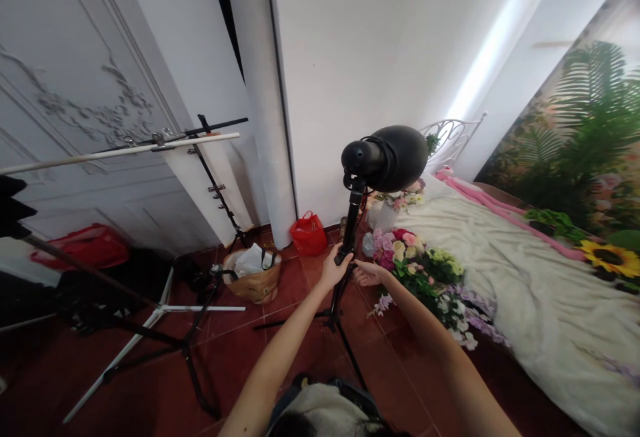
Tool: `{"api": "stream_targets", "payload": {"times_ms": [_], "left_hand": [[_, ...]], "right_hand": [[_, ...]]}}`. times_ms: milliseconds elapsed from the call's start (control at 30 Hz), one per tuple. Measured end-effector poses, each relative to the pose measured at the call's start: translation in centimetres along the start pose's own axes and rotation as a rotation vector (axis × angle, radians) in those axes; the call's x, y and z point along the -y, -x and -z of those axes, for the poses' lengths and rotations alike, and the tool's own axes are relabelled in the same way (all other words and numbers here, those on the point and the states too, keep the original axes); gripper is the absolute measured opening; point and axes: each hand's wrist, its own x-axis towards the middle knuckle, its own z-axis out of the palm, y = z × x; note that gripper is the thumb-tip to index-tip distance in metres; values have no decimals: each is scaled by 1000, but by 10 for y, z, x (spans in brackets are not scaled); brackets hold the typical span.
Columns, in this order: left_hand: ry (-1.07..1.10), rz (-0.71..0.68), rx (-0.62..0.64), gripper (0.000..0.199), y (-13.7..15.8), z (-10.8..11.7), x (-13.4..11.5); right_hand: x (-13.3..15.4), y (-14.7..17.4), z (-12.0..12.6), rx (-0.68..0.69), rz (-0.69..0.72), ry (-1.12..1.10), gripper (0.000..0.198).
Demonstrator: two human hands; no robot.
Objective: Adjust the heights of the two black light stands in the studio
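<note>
A black studio light (387, 157) with a rounded reflector sits at the top of a black light stand (354, 214), whose legs spread on the red tiled floor in front of me. My left hand (336, 266) is closed around the stand's pole, just at a collar. Close by on the right, slightly lower, my right hand (369, 273) has its fingers curled toward the pole. What those fingers grip, if anything, is hidden. The light's head is tipped over to the right.
Artificial flowers (410, 257) lie right of the stand, beside a bed with a cream blanket (530, 290). A wicker basket (255, 284) and red bag (309, 234) stand left. More stands, with a white crossbar (100, 156) and splayed legs (187, 357), occupy the left.
</note>
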Motion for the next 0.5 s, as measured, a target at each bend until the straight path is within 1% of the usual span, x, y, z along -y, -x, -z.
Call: {"api": "stream_targets", "payload": {"times_ms": [33, 67, 100, 200, 267, 300, 400, 500], "left_hand": [[0, -3, 0, 43, 0, 0, 0], [-1, -7, -2, 42, 0, 0, 1], [-2, -10, -2, 42, 0, 0, 1], [4, -7, 2, 42, 0, 0, 1], [11, -2, 7, 42, 0, 0, 1], [12, -1, 6, 42, 0, 0, 0], [8, -5, 4, 42, 0, 0, 0], [3, -21, 3, 41, 0, 0, 0]], "right_hand": [[0, 1, 0, 97, -76, -51, 44], [0, 2, -1, 145, -116, -90, 43], [-1, 2, -2, 144, -113, -115, 42], [-6, 0, -4, 126, -34, -168, 36], [-10, -2, -2, 173, 5, -221, 35], [-11, -3, 0, 206, -4, -238, 36], [-8, -5, 11, 279, -93, -229, 37], [1, -5, 25, 308, -146, -166, 30]]}}
